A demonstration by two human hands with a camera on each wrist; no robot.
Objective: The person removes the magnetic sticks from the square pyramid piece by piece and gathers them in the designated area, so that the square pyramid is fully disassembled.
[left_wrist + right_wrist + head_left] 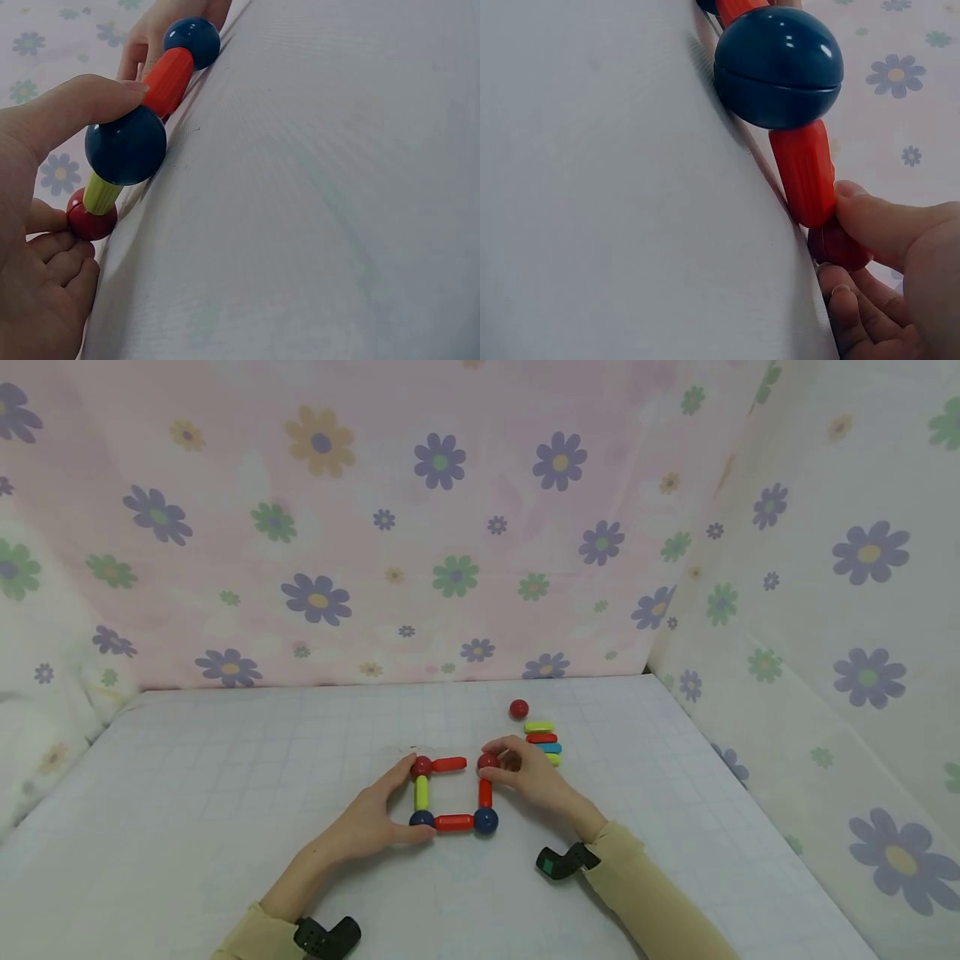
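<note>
Head view: left hand (369, 817) spread, touching blue ball (422, 817), red ball (422, 767); right hand (534, 773) pinching second red ball (486, 761).

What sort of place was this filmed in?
Probably a makeshift recording booth: flowered cloth rises on three sides of a white-covered table, and two black wrist-worn devices show.

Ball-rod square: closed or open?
Open. Head view: the far red rod touches the far-left red ball, but a gap separates the rod's right end from the far-right red ball, pinched by the right hand.
</note>
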